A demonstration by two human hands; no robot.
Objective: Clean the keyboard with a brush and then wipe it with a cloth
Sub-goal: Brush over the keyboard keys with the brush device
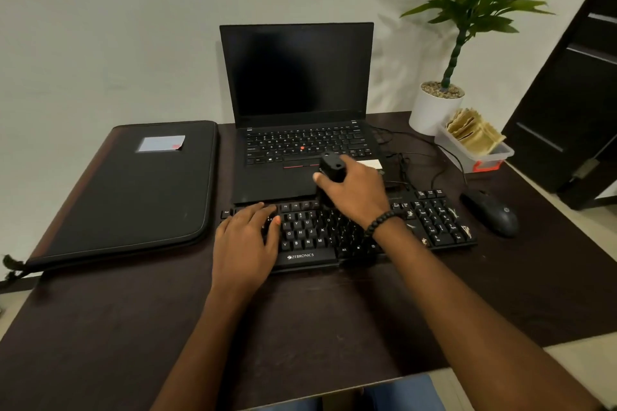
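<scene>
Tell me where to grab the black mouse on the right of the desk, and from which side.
Take the black mouse from above, palm over its raised back, fingers on its two long sides. It lies flat on the desk, right of the keyboard, and its cable leaves the far end, so come from the near right. This is a judgement.

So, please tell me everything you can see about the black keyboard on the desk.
The keyboard is a black, full-size external one, plastic by its look, with white letters and a ZEBRONICS mark on the front edge. It lies flat on the dark desk, just in front of the open laptop. The left hand rests flat on its left keys. The right hand holds a black brush over its upper middle rows.
</scene>
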